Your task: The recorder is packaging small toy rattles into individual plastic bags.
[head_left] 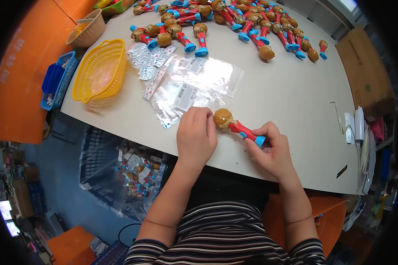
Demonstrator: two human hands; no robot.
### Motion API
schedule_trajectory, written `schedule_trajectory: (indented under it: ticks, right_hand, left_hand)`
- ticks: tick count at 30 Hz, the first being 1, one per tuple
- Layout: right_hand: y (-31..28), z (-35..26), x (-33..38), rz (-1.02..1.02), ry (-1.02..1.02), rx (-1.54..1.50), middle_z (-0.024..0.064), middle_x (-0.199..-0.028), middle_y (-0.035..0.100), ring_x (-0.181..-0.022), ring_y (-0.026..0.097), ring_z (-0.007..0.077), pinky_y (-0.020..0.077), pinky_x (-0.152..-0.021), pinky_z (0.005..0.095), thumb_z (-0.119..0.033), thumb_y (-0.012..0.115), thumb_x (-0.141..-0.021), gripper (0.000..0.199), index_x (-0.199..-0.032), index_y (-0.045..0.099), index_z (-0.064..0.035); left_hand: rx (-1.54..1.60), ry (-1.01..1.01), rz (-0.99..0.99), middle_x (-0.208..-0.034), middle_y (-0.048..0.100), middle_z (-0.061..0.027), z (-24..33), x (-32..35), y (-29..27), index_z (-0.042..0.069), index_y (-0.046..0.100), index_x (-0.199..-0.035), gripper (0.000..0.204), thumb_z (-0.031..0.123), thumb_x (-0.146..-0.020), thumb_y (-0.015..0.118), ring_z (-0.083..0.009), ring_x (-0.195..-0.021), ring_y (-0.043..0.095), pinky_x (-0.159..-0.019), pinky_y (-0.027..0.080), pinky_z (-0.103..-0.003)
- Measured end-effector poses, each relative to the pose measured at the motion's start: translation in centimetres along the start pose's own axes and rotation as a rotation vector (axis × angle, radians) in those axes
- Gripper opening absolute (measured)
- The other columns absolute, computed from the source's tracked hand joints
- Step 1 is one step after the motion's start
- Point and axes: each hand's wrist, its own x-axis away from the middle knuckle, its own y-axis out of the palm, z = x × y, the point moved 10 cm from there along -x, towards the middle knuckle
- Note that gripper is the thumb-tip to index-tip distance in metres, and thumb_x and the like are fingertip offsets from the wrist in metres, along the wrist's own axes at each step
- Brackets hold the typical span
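Observation:
My right hand [272, 152] grips the blue base end of a small toy figure [238, 126] with a brown round head and a red body, lying just above the table's near edge. My left hand [196, 134] rests closed beside the toy's brown head, its fingertips on the edge of a clear plastic bag [183, 99]. More clear bags with printed labels [208, 73] lie spread just beyond my left hand.
Many matching toys [252, 22] lie in a heap at the table's far side. A yellow basket [99, 70], a woven basket [87, 30] and a blue crate [57, 79] sit left. A cardboard box [367, 75] stands right. Below the table edge is a bin of bagged toys [135, 174].

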Motion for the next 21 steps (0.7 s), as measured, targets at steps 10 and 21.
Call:
schedule_trajectory:
  ticks: [10, 21]
  right_hand:
    - [2.7, 4.3, 0.0, 0.037, 0.435, -0.958, 0.0148, -0.086, 0.066, -0.059, 0.057, 0.0102, 0.0477, -0.048, 0.0218, -0.016, 0.06, -0.097, 0.019, -0.105, 0.05, -0.0014]
    - [1.2, -2.4, 2.1, 0.257, -0.402, 0.225, 0.0077, -0.081, 0.064, -0.058, 0.057, 0.0091, 0.0434, -0.048, 0.0242, -0.005, 0.07, -0.089, 0.018, -0.1, 0.055, -0.0022]
  left_hand:
    - [0.003, 0.029, -0.057, -0.089, 0.059, -0.0143, 0.7, 0.1, 0.3, 0.001, 0.058, -0.093, 0.012, -0.002, -0.082, 0.062, -0.0339, -0.082, 0.058, -0.073, 0.047, -0.041]
    - [0.154, 0.325, -0.087, -0.087, 0.06, -0.0129, 4.1, -0.9, 0.3, 0.002, 0.059, -0.091, 0.016, -0.002, -0.077, 0.066, -0.0339, -0.086, 0.058, -0.078, 0.046, -0.04]
